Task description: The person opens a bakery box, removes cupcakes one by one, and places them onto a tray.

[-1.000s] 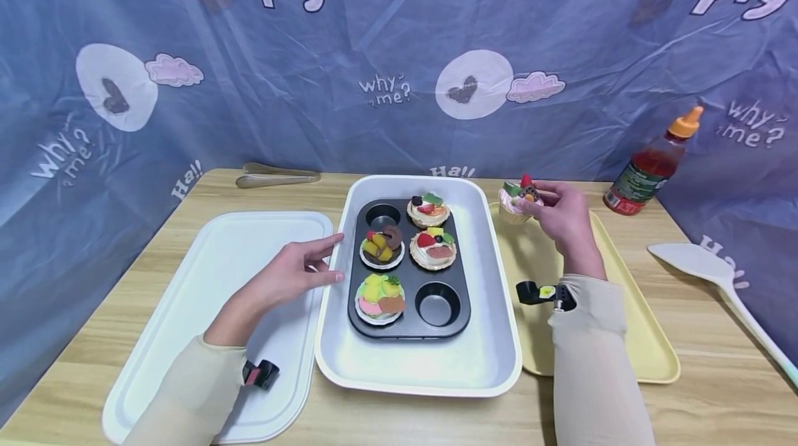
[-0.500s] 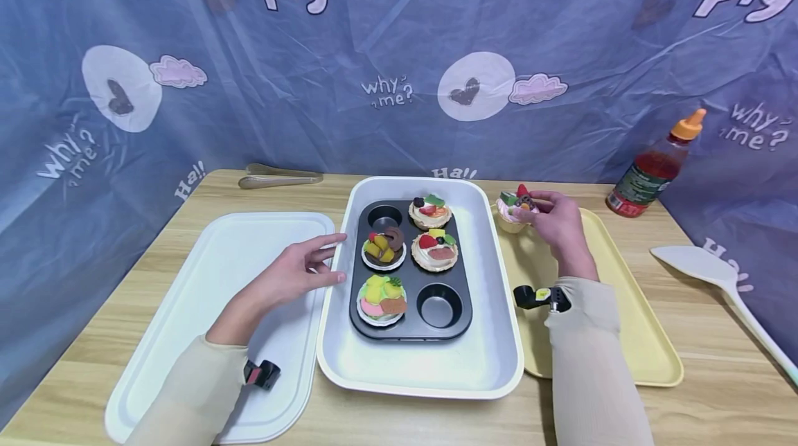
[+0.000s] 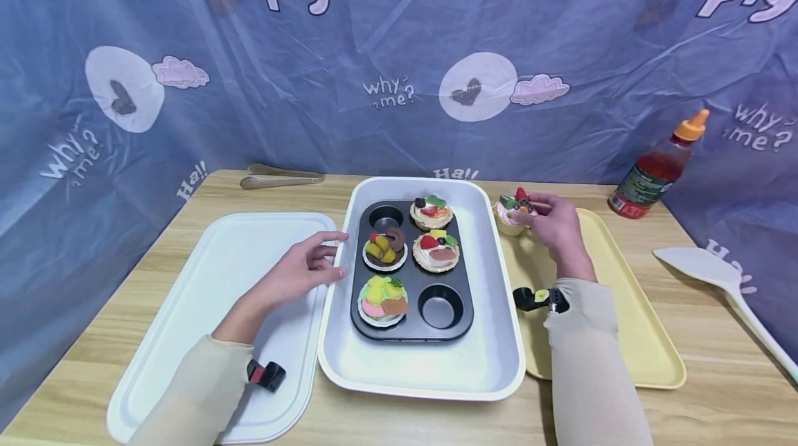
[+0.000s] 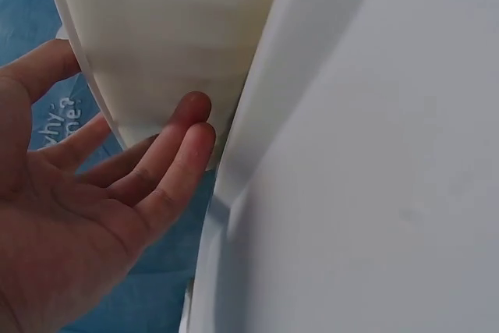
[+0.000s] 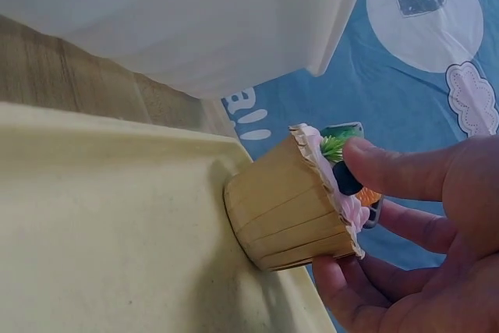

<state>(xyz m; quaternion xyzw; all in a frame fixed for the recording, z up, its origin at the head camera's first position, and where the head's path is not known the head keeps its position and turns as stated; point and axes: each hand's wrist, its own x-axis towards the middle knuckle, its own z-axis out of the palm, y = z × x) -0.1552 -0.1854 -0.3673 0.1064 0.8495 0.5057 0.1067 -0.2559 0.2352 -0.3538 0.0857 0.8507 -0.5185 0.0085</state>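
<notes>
At the far left corner of the yellow tray (image 3: 623,335), my right hand (image 3: 557,228) pinches a pink-frosted toy cupcake (image 5: 284,204) between thumb and fingers. The right wrist view shows its pleated tan base touching the tray. My left hand (image 3: 302,271) rests its fingertips against the left wall of a deep white pan (image 3: 420,370), fingers loosely bent, holding nothing. In that pan lies a dark muffin tin (image 3: 408,328). Its cups hold a chocolate tart (image 3: 384,250), a pineapple-topped tart (image 3: 382,300) and two cream tarts (image 3: 435,252); the back-left and front-right cups are bare.
A flat white tray (image 3: 181,335) lies left of the pan. Metal tongs (image 3: 280,177) lie behind it. A sauce bottle (image 3: 654,172) stands back right, near a white long-handled spatula (image 3: 717,269). Printed blue cloth (image 3: 349,37) hangs behind the wooden table.
My right hand has lowered the cupcake slightly, from above the yellow tray down onto its far left corner. My left hand stays at the pan's wall.
</notes>
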